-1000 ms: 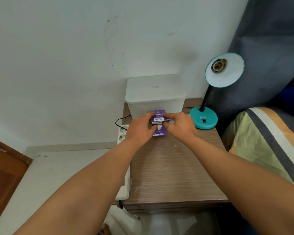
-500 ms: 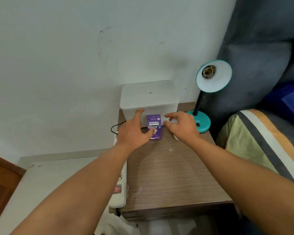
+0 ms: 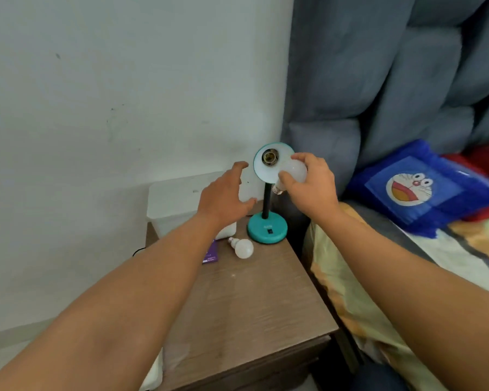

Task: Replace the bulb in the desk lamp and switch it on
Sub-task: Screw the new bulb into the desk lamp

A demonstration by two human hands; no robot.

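Note:
A teal desk lamp [image 3: 267,228] stands at the far right of the wooden bedside table [image 3: 251,300]. Its shade [image 3: 261,171] faces me and the brass socket [image 3: 269,156] is bare. My right hand [image 3: 311,184] holds a white bulb [image 3: 294,172] just right of the shade, its screw base pointing down and left. My left hand [image 3: 223,197] hovers open to the left of the shade, touching nothing. A second white bulb [image 3: 242,247] lies on the table in front of the lamp base. The purple bulb box [image 3: 211,253] lies beside it, partly hidden by my left forearm.
A white lidded plastic box [image 3: 178,201] stands against the wall behind my left hand. A black cable [image 3: 137,252] runs off the table's left side. A bed with a grey padded headboard [image 3: 393,80] and a blue cartoon pillow [image 3: 415,190] is on the right.
My hands left the purple box on the table and rose to the lamp shade. My right hand now holds a white bulb. The view swung right towards the bed.

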